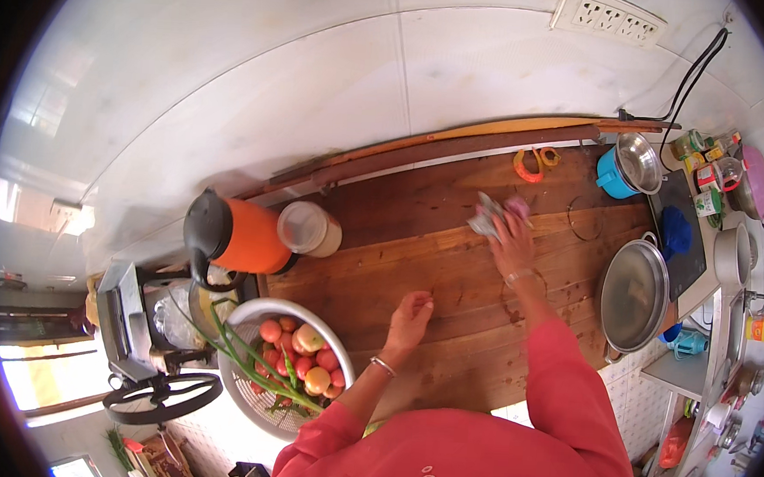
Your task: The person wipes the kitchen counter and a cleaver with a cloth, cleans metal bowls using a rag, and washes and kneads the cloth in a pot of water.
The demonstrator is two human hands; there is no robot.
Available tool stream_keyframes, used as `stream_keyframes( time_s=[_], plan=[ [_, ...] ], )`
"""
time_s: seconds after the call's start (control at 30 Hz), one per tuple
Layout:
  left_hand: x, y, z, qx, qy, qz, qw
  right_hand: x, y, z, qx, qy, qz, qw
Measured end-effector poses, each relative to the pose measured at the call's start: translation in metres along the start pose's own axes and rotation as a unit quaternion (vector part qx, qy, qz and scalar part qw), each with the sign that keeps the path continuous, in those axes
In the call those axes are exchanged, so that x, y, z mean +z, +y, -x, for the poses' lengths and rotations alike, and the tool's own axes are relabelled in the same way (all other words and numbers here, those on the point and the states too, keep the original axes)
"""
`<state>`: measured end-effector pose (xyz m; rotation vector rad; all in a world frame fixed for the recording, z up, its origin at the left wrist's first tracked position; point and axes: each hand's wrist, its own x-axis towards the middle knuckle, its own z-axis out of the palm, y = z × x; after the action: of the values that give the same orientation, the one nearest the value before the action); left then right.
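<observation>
My right hand (511, 243) presses a crumpled grey-and-pink cloth (486, 216) on the wooden countertop (446, 262), towards the wall. Above the counter, nearer my body, is my left hand (411, 319), its fingers loosely curled with nothing seen in them. Left of it stands a grey plastic colander (343, 334) holding several tomatoes (317, 379), green peppers and long green onion stalks (237, 354). Beyond my right hand lie two curved orange-red scraps (528, 167), perhaps peel. Wet spots and a ring mark show on the wood.
An orange thermos jug (257, 237) and a lidded plastic container (317, 231) stand at the left. At the right are a metal pot of liquid (634, 300), a blue pot with a steel bowl (639, 162), a dark cooktop (682, 257) and seasoning bottles. A power cord hangs at the wall.
</observation>
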<state>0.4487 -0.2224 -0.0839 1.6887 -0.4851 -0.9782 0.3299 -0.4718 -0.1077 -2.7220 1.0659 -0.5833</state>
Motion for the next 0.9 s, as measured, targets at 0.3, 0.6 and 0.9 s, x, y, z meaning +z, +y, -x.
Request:
stream_keyframes(
  time_s=[0.3, 0.6, 0.9],
  plan=[
    [-0.016, -0.005, 0.059, -0.052, -0.036, 0.092, 0.994, -0.034, -0.04, 0.126, 0.027, -0.124, -0.042, 0.991],
    [-0.066, 0.032, 0.049, 0.021, 0.147, 0.048, 0.988, 0.053, -0.171, -0.043, -0.139, -0.04, -0.037, 0.989],
    [-0.059, 0.029, 0.075, 0.046, 0.114, 0.036, 0.992, 0.009, -0.188, 0.113, -0.319, -0.271, -0.189, 0.888]
  ],
)
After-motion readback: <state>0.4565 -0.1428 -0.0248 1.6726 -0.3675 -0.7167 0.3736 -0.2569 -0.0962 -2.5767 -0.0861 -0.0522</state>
